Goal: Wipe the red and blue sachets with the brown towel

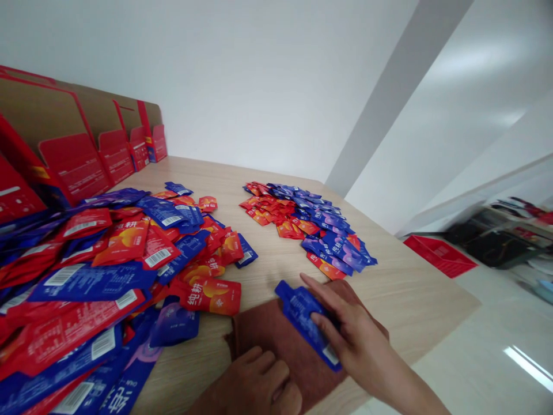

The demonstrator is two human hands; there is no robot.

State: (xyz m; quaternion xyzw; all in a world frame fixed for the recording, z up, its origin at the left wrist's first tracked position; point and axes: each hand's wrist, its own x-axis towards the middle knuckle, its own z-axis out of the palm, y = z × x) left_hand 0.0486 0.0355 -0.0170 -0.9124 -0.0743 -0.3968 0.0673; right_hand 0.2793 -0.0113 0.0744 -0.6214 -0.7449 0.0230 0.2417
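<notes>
The right hand (352, 334) lies with its fingers (322, 295) stretched out and slightly spread, flat on top of a blue foil spout pouch (302, 314), which rests on a brown cloth (268, 334) at the near edge of the light wooden worktop (401, 288). The left hand (259, 380) sits just beside it on the cloth's near edge, fingers curled into a loose fist. A heap of red and blue pouches (99, 271) sprawls to the left, a smaller pile (306, 222) lies farther back, and red-printed cardboard boxes (82, 150) line the wall.
</notes>
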